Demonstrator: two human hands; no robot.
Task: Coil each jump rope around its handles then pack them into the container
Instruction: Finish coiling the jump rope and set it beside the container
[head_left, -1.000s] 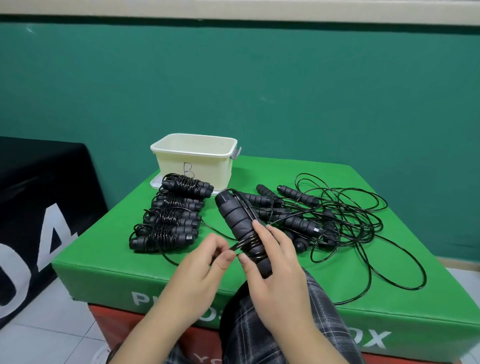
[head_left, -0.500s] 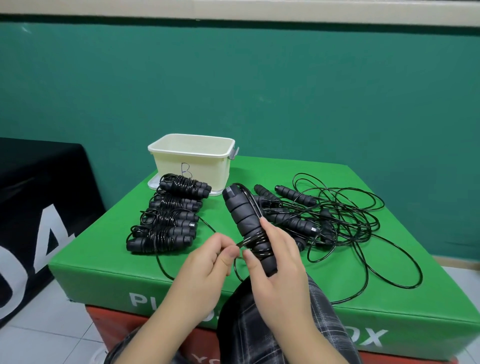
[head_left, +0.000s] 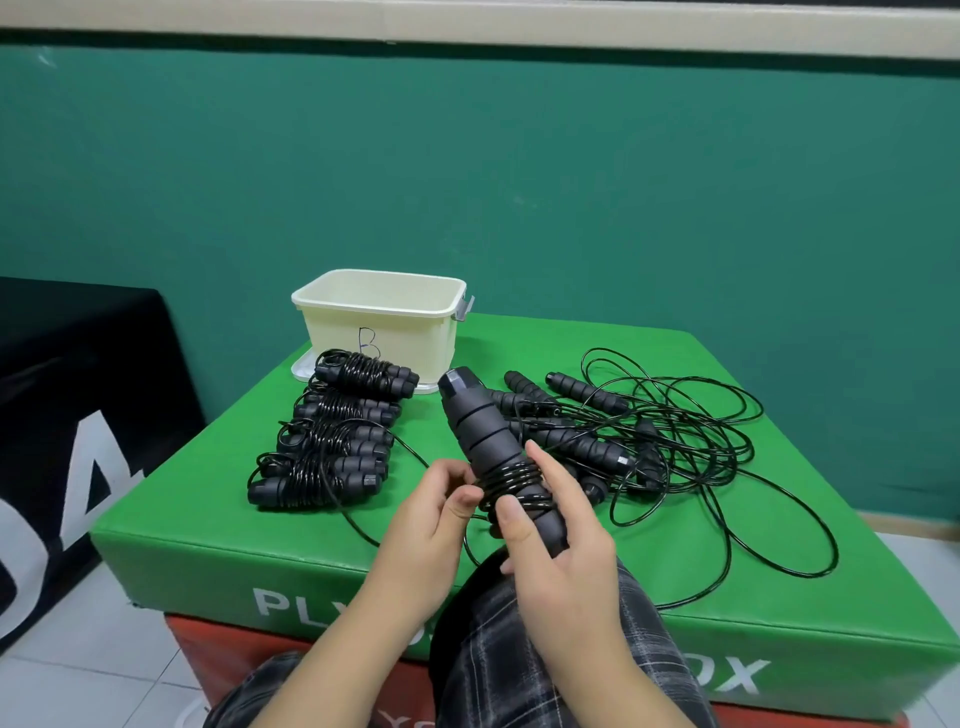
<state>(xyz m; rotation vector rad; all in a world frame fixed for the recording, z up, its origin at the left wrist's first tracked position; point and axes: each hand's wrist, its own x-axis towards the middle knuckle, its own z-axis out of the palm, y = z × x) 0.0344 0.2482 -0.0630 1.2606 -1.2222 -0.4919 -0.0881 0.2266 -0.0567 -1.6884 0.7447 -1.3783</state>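
- On a green padded surface (head_left: 675, 597) set against a teal wall (head_left: 467, 156), a person coils a black rope around its handles (head_left: 483, 431), held raised and tilted above the near edge.
- Right hand (head_left: 561, 561): fingers (head_left: 511, 519) curl round the lower part of the handles, thumb pressing on the wound turns.
- Left hand (head_left: 421, 535): fingers pinch the cord just beside the coil (head_left: 511, 480), which covers only the lower part of the handles.
- Four finished bundles (head_left: 332, 431) lie in a row at the left of the surface, the farthest touching the front of the bin.
- One cream bin (head_left: 384, 322), marked with a handwritten "B", stands at the far left corner on a clear lid (head_left: 306, 369), with a grey latch on its right side; its inside cannot be seen from here.
- At the right, loose ropes (head_left: 675, 441) lie tangled, their cords looping toward the right edge. At least five handles show in the heap; the exact count of ropes cannot be told.
- One loose cord runs from the bundles toward the hands and drops past the near edge.
- Below the green surface sits a red layer (head_left: 218, 649), and white lettering marks the green front.
- A black cloth (head_left: 67, 389) with white print stands at far left; plaid trousers (head_left: 519, 654) show at the bottom over a tiled floor (head_left: 78, 675).
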